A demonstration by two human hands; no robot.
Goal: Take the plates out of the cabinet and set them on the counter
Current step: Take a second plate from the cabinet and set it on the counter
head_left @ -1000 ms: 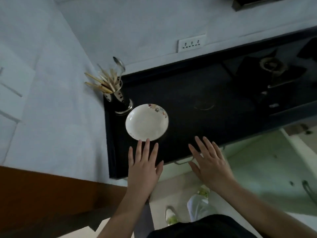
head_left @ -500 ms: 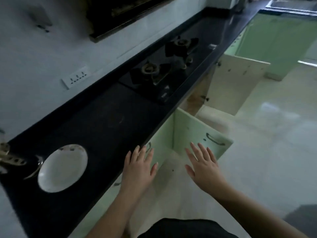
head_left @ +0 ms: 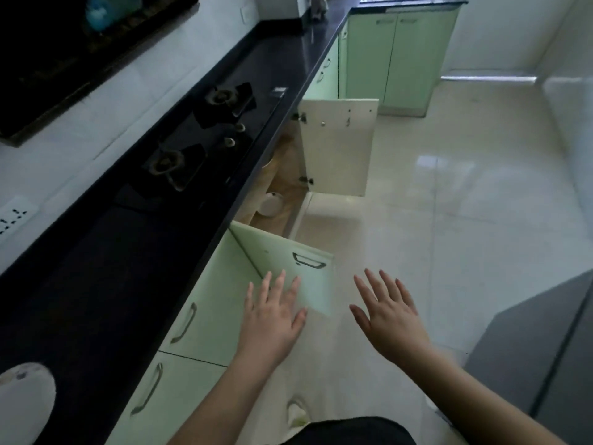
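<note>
A white plate (head_left: pixel 24 401) lies on the black counter (head_left: pixel 106 271) at the lower left edge of view. Further along, the cabinet under the counter stands with both doors swung out: a green door (head_left: pixel 288 268) nearer me and a cream door (head_left: pixel 338 146) beyond. Inside on the wooden shelf sits white crockery (head_left: pixel 271 204), partly hidden by the counter edge. My left hand (head_left: pixel 272 319) hovers flat with fingers spread just before the green door. My right hand (head_left: pixel 388 313) is spread the same way over the floor. Neither hand holds anything.
A two-burner gas stove (head_left: pixel 202 139) is set into the counter past the plate. Closed green cabinets (head_left: pixel 398 56) line the far end. A grey appliance side (head_left: pixel 545 358) stands at my right. Glossy tiled floor (head_left: pixel 465 203) stretches ahead.
My view has swung from the plate on the counter toward the open cabinet. Both hands left the counter edge and now hover spread near the green door. The plate stays put.
</note>
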